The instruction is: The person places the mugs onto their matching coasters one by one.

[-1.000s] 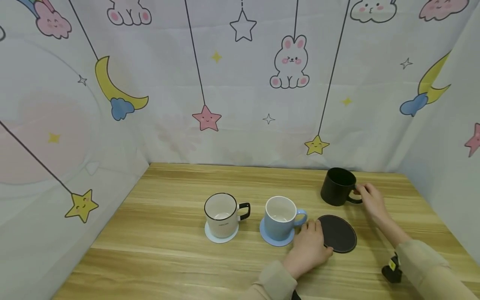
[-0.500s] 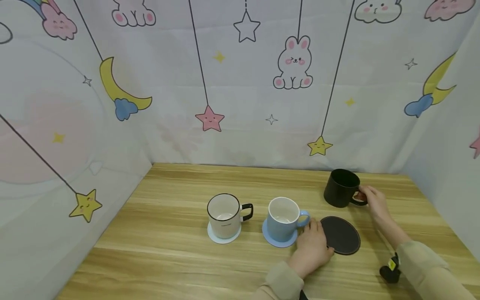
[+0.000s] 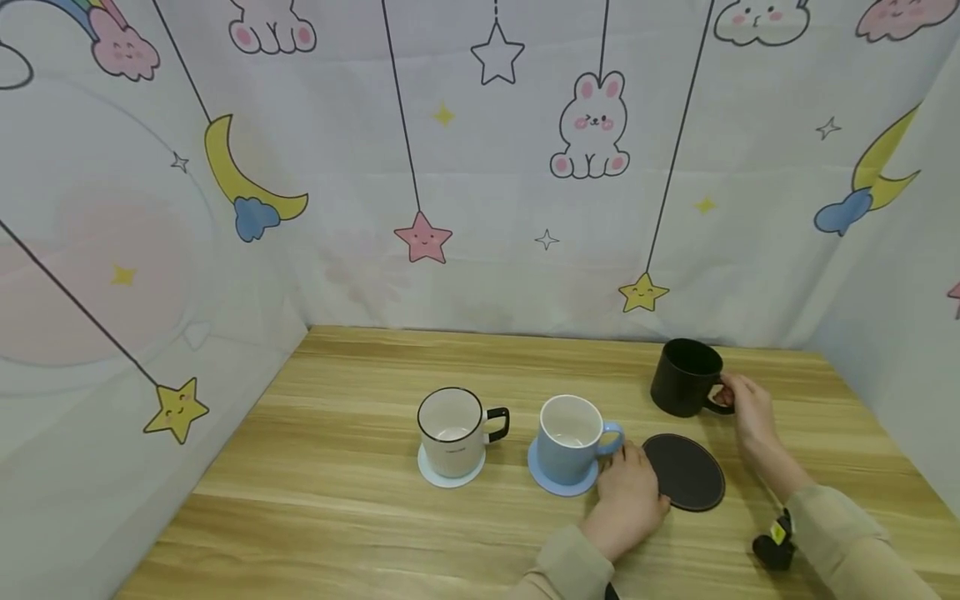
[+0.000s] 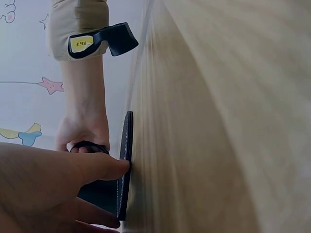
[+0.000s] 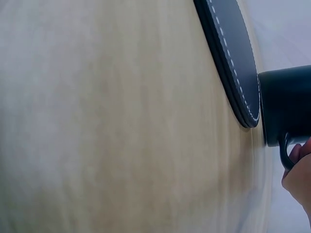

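Note:
In the head view a black mug (image 3: 686, 378) stands at the back right of the table. My right hand (image 3: 752, 411) grips its handle, with fingers through the loop in the right wrist view. Just in front lies a round black coaster (image 3: 686, 473) with a stitched edge, flat on the wood. My left hand (image 3: 628, 493) holds the coaster's left rim between thumb and fingers; the left wrist view shows the thumb (image 4: 116, 167) against the edge. Left of that hand, a light blue mug (image 3: 567, 450) sits on a blue coaster (image 3: 545, 482), its handle close to my fingertips.
Further left, a white mug (image 3: 450, 442) with a black rim and black handle stands on a pale coaster (image 3: 452, 480). A black wrist device (image 3: 774, 546) hangs by the right sleeve. A printed cloth (image 3: 480, 167) hangs behind the wooden table (image 3: 322, 517).
The head view has shifted slightly, so everything sits a little further right. Both hands keep their holds, and the mugs and coasters show no clear movement on the table.

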Motion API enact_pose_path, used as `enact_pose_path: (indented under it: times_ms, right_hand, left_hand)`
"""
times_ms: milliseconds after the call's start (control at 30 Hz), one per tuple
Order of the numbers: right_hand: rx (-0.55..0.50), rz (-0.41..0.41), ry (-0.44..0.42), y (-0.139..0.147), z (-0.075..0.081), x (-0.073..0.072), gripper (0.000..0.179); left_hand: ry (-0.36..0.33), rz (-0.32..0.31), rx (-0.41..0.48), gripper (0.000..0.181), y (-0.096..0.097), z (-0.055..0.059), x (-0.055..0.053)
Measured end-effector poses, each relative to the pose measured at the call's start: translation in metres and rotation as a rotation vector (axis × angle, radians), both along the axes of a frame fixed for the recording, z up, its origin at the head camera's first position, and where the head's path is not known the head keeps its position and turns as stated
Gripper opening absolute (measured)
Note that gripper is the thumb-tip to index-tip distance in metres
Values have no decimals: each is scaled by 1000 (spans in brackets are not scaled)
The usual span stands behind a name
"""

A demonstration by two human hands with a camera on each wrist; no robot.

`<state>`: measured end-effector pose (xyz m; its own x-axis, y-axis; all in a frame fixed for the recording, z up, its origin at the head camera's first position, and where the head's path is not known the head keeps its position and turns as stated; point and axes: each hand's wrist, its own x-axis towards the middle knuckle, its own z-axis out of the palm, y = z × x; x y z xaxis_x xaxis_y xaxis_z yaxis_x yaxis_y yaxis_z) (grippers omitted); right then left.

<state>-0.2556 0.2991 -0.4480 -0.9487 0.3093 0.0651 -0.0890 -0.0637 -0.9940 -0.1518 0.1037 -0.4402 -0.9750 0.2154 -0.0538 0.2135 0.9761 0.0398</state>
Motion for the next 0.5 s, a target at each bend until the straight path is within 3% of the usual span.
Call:
enact_pose_path:
  times_ms: [267,500]
  right_hand:
    - [-119,-61,42,-4,3,6,39]
    - [-289,-29,136,-6,10,16,40]
  left_hand:
    - [20,-5,-17,76,0,1,1]
    - [26,-17,-29,76,-1,2,2]
